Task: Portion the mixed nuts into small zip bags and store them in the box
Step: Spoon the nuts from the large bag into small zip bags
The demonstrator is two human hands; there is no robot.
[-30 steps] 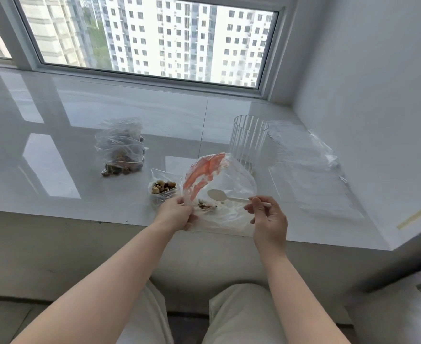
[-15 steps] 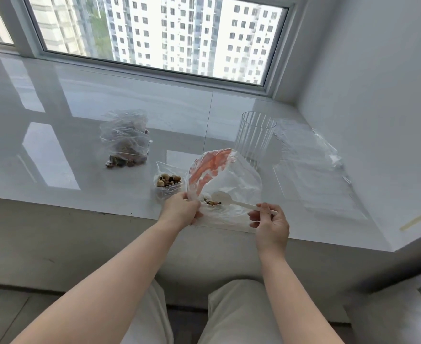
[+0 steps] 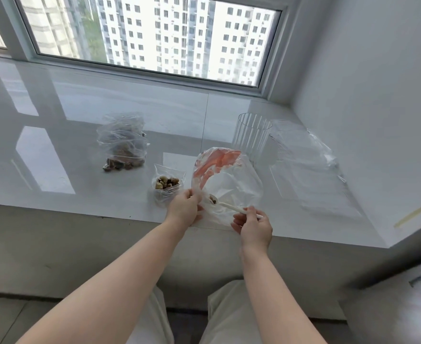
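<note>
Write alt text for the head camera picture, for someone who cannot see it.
A person's right hand holds a white spoon of nuts inside a large clear bag gripped by the left hand. Beside it on the white sill stands a small zip bag of nuts, with filled bags behind.

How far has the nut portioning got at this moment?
Done: filled small bags sit piled on the sill. In hand: the left hand holds the big bag open while the right hand scoops nuts with a white spoon; a part-filled small bag stands open beside it. Left: sealing and boxing; no bag sits in the clear ribbed container.
</note>
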